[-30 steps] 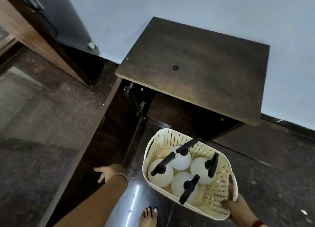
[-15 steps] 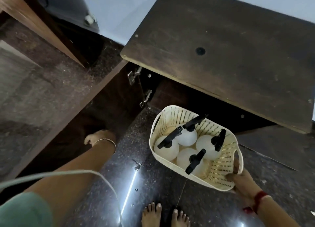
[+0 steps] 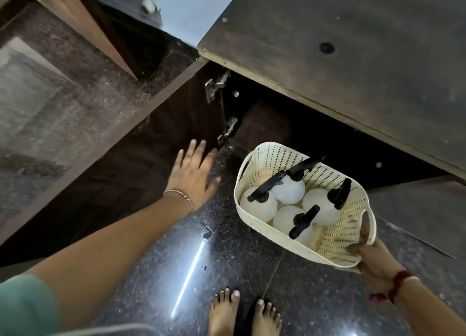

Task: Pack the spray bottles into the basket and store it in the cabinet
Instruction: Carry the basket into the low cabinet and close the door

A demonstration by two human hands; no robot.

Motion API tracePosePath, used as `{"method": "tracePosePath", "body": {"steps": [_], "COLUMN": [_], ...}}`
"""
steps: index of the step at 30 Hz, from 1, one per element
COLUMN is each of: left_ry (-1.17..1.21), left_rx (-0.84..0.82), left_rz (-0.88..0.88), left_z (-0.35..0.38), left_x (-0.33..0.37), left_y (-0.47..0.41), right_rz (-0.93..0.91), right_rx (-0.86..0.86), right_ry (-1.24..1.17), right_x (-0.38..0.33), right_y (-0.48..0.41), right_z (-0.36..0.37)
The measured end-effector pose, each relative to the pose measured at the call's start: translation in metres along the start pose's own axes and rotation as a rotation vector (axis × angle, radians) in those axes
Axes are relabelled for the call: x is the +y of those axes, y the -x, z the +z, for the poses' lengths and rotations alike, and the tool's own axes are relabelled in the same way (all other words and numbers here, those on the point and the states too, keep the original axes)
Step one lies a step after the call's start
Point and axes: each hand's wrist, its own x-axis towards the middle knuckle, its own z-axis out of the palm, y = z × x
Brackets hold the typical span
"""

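A cream perforated basket point(image 3: 338, 245) hangs above the dark floor in front of the cabinet point(image 3: 340, 65). It holds several white spray bottles point(image 3: 290, 190) with black trigger heads. My right hand point(image 3: 373, 260) grips the basket's near rim by its right handle. My left hand point(image 3: 194, 171) is spread flat, fingers apart, holding nothing, beside the inner face of the open cabinet door point(image 3: 121, 159). The dark cabinet opening point(image 3: 267, 123) lies just beyond the basket.
Two metal hinges point(image 3: 214, 88) join the door to the cabinet frame. My bare feet point(image 3: 244, 315) stand on the glossy speckled floor point(image 3: 176, 272). A small dark fitting point(image 3: 207, 232) sticks up from the floor. A brown wooden panel point(image 3: 75, 17) leans at the upper left.
My view has dropped closer to the cabinet. My left hand has come off the door's edge and now reaches forward, spread open. The basket stays in my right hand, nearer the opening.
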Motion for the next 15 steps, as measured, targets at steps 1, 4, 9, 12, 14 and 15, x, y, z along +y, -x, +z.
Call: {"method": "tracePosePath", "body": {"steps": [1, 4, 9, 12, 14, 15], "left_ry": [0.072, 0.347, 0.306, 0.348, 0.35, 0.337], "left_rx": [0.173, 0.208, 0.038, -0.04, -0.051, -0.041], "left_rz": [0.017, 0.153, 0.275, 0.279, 0.3, 0.312], "left_z": [-0.012, -0.024, 0.009, 0.032, 0.038, 0.041], "left_x": [0.0, 0.033, 0.056, 0.047, 0.039, 0.037], "left_y": [0.002, 0.011, -0.028, -0.043, -0.061, -0.071], "right_rz": [-0.006, -0.03, -0.109, -0.151, -0.159, -0.157], "right_rx": [-0.003, -0.033, -0.051, -0.033, -0.04, -0.04], "right_ry": [0.005, 0.018, 0.023, 0.031, 0.047, 0.051], "right_x": [-0.003, -0.013, -0.037, -0.055, -0.068, -0.074], "right_y": [-0.002, -0.014, -0.051, -0.076, -0.096, -0.105], "right_z": [0.0, 0.003, 0.014, 0.019, 0.022, 0.022]}}
